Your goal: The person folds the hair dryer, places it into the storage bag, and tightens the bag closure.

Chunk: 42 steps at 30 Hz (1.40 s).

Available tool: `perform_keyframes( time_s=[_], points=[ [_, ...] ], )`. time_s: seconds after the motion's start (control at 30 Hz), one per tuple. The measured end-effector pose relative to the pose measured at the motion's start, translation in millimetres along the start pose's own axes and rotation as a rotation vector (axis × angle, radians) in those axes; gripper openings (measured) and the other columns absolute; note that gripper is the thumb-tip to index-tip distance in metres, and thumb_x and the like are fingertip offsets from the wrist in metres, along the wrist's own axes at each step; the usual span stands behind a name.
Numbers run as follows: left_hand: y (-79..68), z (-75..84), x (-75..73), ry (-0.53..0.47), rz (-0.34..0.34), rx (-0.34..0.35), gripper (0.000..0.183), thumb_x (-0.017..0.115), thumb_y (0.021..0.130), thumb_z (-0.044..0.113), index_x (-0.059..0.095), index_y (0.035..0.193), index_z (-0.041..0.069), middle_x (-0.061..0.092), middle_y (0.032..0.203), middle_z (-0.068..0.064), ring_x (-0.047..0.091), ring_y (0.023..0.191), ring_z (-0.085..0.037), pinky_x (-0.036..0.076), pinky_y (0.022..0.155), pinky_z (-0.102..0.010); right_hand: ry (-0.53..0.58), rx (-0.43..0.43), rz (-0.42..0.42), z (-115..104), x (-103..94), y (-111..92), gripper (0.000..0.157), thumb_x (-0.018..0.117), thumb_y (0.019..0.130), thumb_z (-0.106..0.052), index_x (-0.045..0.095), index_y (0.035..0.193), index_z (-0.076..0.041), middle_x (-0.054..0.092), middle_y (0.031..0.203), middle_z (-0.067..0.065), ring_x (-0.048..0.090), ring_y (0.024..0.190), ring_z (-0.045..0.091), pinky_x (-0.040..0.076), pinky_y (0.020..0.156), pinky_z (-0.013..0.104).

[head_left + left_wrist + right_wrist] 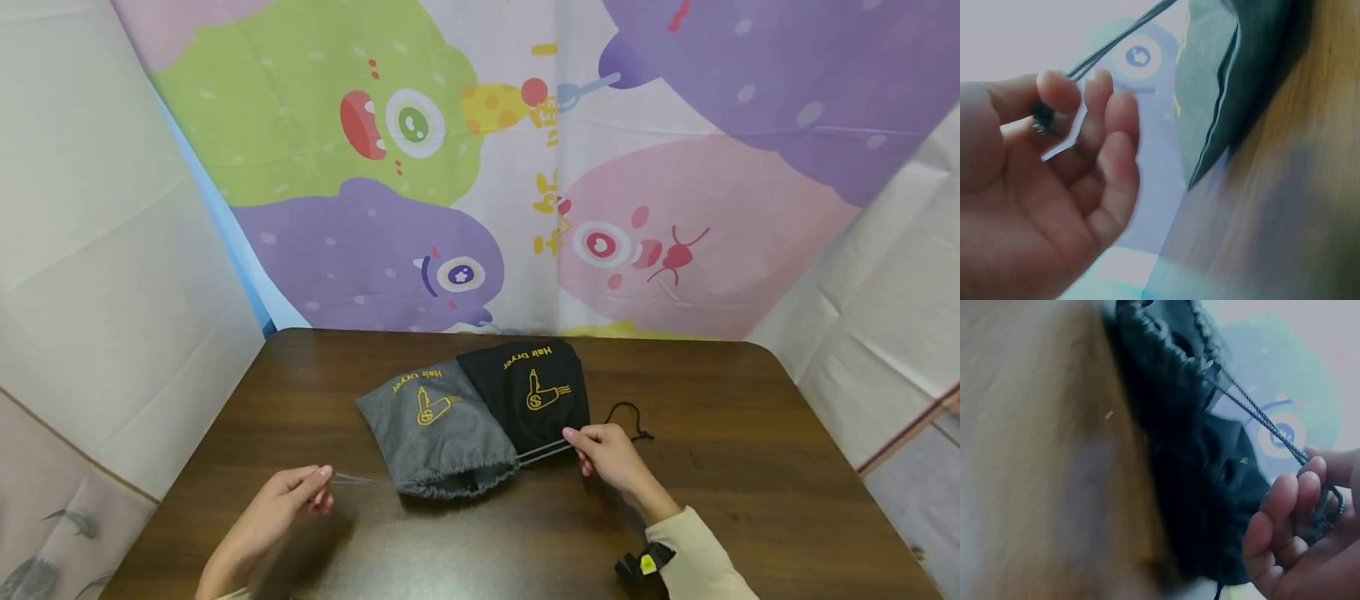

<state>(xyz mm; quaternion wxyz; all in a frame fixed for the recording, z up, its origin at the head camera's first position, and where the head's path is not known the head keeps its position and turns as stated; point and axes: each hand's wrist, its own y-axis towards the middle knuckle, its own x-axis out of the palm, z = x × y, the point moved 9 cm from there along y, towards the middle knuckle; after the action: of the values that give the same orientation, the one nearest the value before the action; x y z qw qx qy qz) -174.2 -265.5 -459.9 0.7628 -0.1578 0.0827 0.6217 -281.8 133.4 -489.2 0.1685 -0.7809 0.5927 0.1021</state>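
A grey drawstring bag (442,429) printed "Hair Dryer" lies on the table with its gathered mouth towards me, partly open. My left hand (281,504) pinches one end of its drawstring between thumb and fingers, off to the left. On the other side my right hand (611,458) pinches the opposite drawstring (543,452). Both cords run taut from the mouth, which is ruffled. In the right wrist view the knotted cord end (1319,525) sits within the curled fingers. The grey bag overlaps a black drawstring bag (555,396) with the same print.
A black cord (626,408) from the black bag loops onto the brown wooden table (720,417). A cartoon-printed curtain (525,167) hangs behind the table, with pale walls on both sides. A dark strap device (645,563) is worn at my right wrist.
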Motion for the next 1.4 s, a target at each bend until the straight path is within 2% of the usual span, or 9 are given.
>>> perform_keyframes(
  time_s=[0.2, 0.33, 0.5, 0.6, 0.7, 0.8, 1.07, 1.3, 1.4],
  points=[
    [19.6, 27.6, 6.2, -0.07, 0.179, 0.166, 0.043, 0.039, 0.106, 0.02, 0.05, 0.074, -0.007, 0.067, 0.099, 0.013, 0.064, 0.093, -0.002, 0.052, 0.081, -0.023, 0.13, -0.154, 0.017, -26.1, 14.0, 2.3, 0.046, 0.058, 0.098, -0.023, 0.052, 0.068, 0.011, 0.058, 0.07, 0.011, 0.056, 0.055, 0.011, 0.051, 0.058, 0.027],
    [36.2, 34.3, 20.7, -0.301, 0.183, 0.172, 0.044, 0.039, 0.106, 0.024, 0.047, 0.068, 0.004, 0.071, 0.103, 0.013, 0.067, 0.1, -0.006, 0.049, 0.089, -0.02, 0.312, -0.256, -0.106, -38.1, 34.4, 1.9, 0.05, 0.05, 0.102, -0.025, 0.047, 0.075, 0.017, 0.068, 0.093, 0.011, 0.064, 0.059, 0.009, 0.055, 0.063, 0.028],
    [48.3, 46.7, 50.8, -0.663, -0.063, 0.276, 0.048, 0.027, 0.108, 0.02, 0.045, 0.064, 0.015, 0.074, 0.088, 0.006, 0.07, 0.098, -0.012, 0.048, 0.092, -0.024, 0.512, -0.295, -0.432, -47.0, 66.2, -5.9, 0.055, 0.037, 0.106, -0.028, 0.027, 0.075, 0.016, 0.07, 0.082, -0.005, 0.066, 0.057, 0.005, 0.053, 0.058, 0.024],
    [47.8, 52.8, 67.7, -0.879, -0.268, 0.303, 0.052, 0.015, 0.109, 0.017, 0.038, 0.062, 0.014, 0.053, 0.059, 0.006, 0.064, 0.069, -0.008, 0.045, 0.069, -0.021, 0.48, -0.274, -0.497, -44.9, 73.6, -7.9, 0.052, 0.036, 0.107, -0.026, 0.027, 0.074, 0.014, 0.061, 0.066, -0.007, 0.059, 0.05, 0.004, 0.047, 0.051, 0.02],
    [46.5, 50.5, 75.2, -1.025, -0.375, 0.258, 0.048, 0.009, 0.108, 0.019, 0.022, 0.062, 0.013, 0.022, 0.053, 0.003, 0.03, 0.044, -0.007, 0.019, 0.049, -0.022, 0.406, -0.205, -0.462, -36.8, 73.2, -5.5, 0.052, 0.039, 0.106, -0.027, 0.028, 0.074, 0.013, 0.05, 0.059, -0.007, 0.047, 0.044, 0.004, 0.039, 0.046, 0.019],
    [45.4, 38.7, 73.8, -1.092, -0.372, 0.168, 0.045, 0.008, 0.107, 0.02, 0.015, 0.063, 0.014, 0.008, 0.055, 0.002, 0.007, 0.045, -0.011, 0.003, 0.051, -0.027, 0.342, -0.136, -0.431, -28.1, 72.1, -4.2, 0.052, 0.042, 0.105, -0.027, 0.029, 0.075, 0.013, 0.043, 0.058, -0.005, 0.038, 0.043, 0.004, 0.032, 0.045, 0.02],
    [37.2, 13.4, 56.7, -1.097, -0.308, 0.059, 0.045, 0.01, 0.107, 0.022, 0.018, 0.063, 0.016, 0.006, 0.058, 0.002, 0.001, 0.048, -0.013, 0.005, 0.056, -0.026, 0.192, -0.063, -0.311, -11.6, 59.9, -2.7, 0.053, 0.047, 0.103, -0.029, 0.033, 0.073, 0.012, 0.038, 0.058, -0.003, 0.031, 0.046, 0.006, 0.027, 0.044, 0.019],
    [26.0, -7.6, 24.9, -1.156, -0.195, 0.015, 0.046, 0.011, 0.107, 0.022, 0.021, 0.062, 0.017, 0.003, 0.059, 0.004, -0.001, 0.05, -0.011, 0.002, 0.056, -0.025, -0.102, -0.199, -0.136, -3.2, 21.6, 2.5, 0.046, 0.049, 0.102, -0.019, 0.041, 0.064, 0.004, 0.037, 0.057, -0.003, 0.033, 0.049, 0.005, 0.028, 0.05, 0.02],
    [24.0, -15.0, 17.3, -1.185, -0.162, -0.014, 0.047, 0.009, 0.107, 0.023, 0.021, 0.062, 0.017, 0.002, 0.06, 0.005, -0.002, 0.05, -0.01, 0.003, 0.056, -0.025, -0.14, -0.151, -0.075, 2.4, 5.0, 4.7, 0.046, 0.05, 0.102, -0.022, 0.043, 0.065, 0.003, 0.038, 0.057, -0.002, 0.034, 0.051, 0.007, 0.029, 0.052, 0.022]
  ],
)
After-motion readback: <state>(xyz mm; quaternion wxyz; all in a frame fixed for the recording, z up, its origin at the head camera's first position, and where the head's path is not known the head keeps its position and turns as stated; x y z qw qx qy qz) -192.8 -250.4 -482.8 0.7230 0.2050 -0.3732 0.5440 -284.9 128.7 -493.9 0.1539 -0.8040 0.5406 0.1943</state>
